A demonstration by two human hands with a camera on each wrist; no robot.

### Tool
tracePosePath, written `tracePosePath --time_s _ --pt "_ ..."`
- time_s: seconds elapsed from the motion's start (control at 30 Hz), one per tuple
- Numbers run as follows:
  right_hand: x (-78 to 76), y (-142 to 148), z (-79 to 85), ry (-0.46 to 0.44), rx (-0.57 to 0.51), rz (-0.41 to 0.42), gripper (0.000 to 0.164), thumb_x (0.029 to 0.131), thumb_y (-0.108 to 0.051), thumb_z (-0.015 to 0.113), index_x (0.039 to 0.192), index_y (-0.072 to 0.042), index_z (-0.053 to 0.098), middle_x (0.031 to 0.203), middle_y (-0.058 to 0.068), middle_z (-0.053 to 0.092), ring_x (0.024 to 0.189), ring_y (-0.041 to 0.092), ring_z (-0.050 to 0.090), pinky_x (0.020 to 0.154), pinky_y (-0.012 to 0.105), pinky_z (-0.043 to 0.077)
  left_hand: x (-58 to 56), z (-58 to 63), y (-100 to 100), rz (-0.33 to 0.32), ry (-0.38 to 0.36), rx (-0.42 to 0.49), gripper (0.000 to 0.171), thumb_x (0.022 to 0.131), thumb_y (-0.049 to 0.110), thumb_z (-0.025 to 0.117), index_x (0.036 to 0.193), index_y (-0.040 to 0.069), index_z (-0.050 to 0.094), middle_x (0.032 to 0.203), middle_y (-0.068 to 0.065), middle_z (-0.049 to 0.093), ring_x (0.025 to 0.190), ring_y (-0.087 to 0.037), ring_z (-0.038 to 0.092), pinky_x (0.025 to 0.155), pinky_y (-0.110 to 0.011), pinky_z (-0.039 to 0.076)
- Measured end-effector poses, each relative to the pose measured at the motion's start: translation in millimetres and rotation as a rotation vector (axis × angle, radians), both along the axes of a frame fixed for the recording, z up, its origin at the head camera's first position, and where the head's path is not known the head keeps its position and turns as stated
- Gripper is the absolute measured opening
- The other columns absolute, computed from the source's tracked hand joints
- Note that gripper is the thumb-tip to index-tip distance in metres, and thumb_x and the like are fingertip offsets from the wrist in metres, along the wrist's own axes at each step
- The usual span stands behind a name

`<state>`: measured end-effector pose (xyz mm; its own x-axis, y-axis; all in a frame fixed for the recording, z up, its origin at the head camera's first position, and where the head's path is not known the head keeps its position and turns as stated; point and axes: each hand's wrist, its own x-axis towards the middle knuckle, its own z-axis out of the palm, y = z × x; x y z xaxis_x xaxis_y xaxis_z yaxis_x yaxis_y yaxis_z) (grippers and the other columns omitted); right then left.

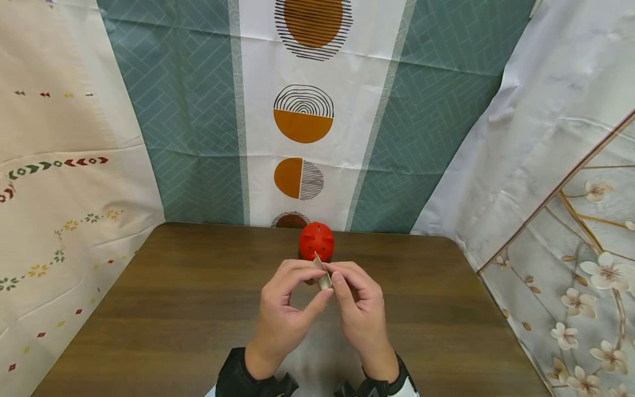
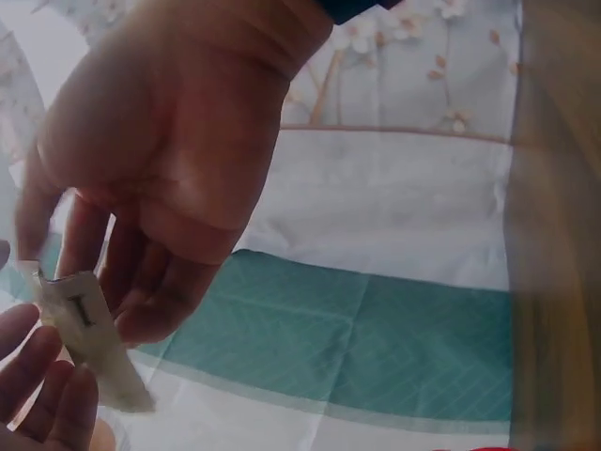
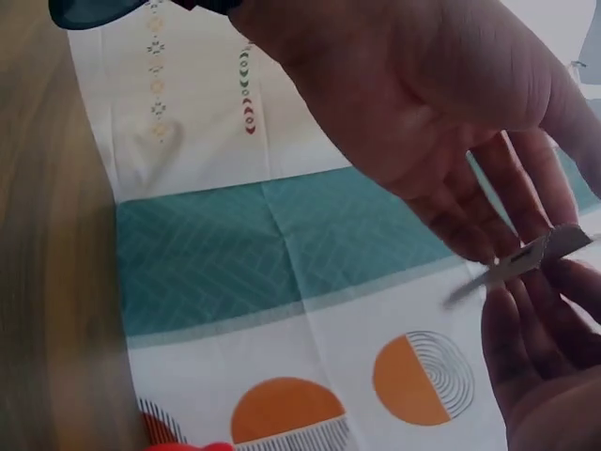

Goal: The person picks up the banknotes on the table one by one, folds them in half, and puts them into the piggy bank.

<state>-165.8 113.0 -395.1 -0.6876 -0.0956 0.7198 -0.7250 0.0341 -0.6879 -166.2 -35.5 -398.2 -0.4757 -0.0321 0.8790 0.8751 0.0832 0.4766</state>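
Observation:
A folded banknote [image 1: 324, 282], greyish beige, is held up between both hands in front of the red piggy bank [image 1: 316, 240]. My left hand [image 1: 284, 314] pinches its left side between thumb and fingers. From the other side, the thumb and fingertips of my right hand [image 1: 364, 309] grip it. In the left wrist view a dark mark like a 1 shows on the banknote [image 2: 99, 348], which has a bent upper edge. The right wrist view shows the banknote [image 3: 526, 261] nearly edge-on. The fingers partly hide it.
The brown wooden table [image 1: 173, 309] lies under both hands, with the piggy bank near its back edge. Behind hangs a green and white patterned cloth [image 1: 317, 71]. Printed cloths, one with flowers [image 1: 575, 264], enclose the left and right sides.

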Motion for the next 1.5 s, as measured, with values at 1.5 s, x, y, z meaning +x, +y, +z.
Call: tracePosePath --time_s 1.5 --pt "4.1 10 5.1 -0.175 -0.062 -0.016 0.011 0.093 0.01 0.064 0.097 0.002 0.071 0.089 -0.006 0.072 0.069 0.013 0.058 0.056 0.023 0.05 2.1 4.5 -15 -0.205 -0.355 0.092 0.014 0.094 -0.008 0.065 0.094 0.004 0.072 0.086 -0.01 0.069 0.074 -0.013 0.061 0.058 -0.024 0.054"
